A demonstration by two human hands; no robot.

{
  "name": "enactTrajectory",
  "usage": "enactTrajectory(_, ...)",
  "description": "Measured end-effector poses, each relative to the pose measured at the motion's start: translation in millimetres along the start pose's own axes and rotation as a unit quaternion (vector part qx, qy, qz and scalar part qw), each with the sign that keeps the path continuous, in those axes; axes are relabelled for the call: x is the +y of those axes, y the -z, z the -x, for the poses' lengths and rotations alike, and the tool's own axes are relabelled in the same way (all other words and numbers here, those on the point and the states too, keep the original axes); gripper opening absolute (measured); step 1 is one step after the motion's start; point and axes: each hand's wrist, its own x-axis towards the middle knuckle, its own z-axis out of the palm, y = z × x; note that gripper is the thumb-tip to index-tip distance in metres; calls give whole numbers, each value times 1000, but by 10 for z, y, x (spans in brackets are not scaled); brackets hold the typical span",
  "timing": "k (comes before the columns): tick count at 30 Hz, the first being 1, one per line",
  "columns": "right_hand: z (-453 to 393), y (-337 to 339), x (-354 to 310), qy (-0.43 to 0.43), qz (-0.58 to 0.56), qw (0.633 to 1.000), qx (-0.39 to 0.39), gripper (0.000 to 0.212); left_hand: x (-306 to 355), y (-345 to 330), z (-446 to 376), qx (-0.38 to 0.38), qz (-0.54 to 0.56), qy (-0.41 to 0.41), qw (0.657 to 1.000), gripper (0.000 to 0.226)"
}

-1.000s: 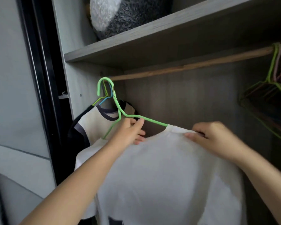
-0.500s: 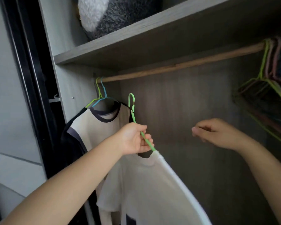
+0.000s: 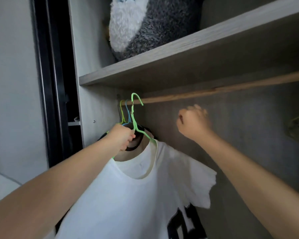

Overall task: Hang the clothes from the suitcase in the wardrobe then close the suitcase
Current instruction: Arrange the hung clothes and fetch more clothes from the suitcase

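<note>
Your left hand (image 3: 123,137), fingers clamped on the green hanger (image 3: 134,116), has lifted its hook to the rail (image 3: 214,91), while your right hand (image 3: 192,124), now off the white T-shirt (image 3: 128,195), hangs loosely curled, so hooking comes next.

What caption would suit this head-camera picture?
Left hand lifts a white T-shirt on a green hanger, hook at the wooden rod; right hand hovers, closed, nearby.

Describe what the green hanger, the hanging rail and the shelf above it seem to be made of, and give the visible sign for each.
Green hanger: probably wire with a glossy plastic coating; it is thin and bent, with a bright sheen.
Hanging rail: seemingly wood, matt brown with grain streaks.
Shelf: likely laminated board, with grey printed grain and a flat square edge.
</note>
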Motion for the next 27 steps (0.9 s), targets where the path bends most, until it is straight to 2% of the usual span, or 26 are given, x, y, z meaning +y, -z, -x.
enactTrajectory(4, -368, -140, -207, 27, 43, 998, -22, 40, 164, 207, -533, 113, -121, -93, 982, 39)
enactTrajectory(8, -656, -331, -268, 53, 92, 993, -43, 55, 228, 300, -948, 160, -202, -139, 956, 29)
enactTrajectory(10, -781, -461, -298, 45, 106, 991, -69, 64, 220, 283, -1147, 169, -206, -142, 953, 20)
enactTrajectory(13, -868, -612, -230, 4, 102, 988, -112, 73, 164, 216, -1380, 164, -215, -149, 951, 20)
enactTrajectory(15, -882, -688, -129, 13, 146, 981, -127, 78, 127, 203, -1476, 162, -244, -153, 944, 19)
enactTrajectory(18, -907, -707, -4, 40, 201, 970, -128, 83, 108, 192, -1654, 168, -267, -163, 935, 18)
enactTrajectory(22, -904, -726, -17, 42, 192, 972, -130, 90, 66, 185, -1782, 165, -283, -138, 935, 17)
enactTrajectory(27, -934, -773, -79, 33, 195, 973, -122, 90, -115, 56, -1886, 131, -335, -156, 920, 23)
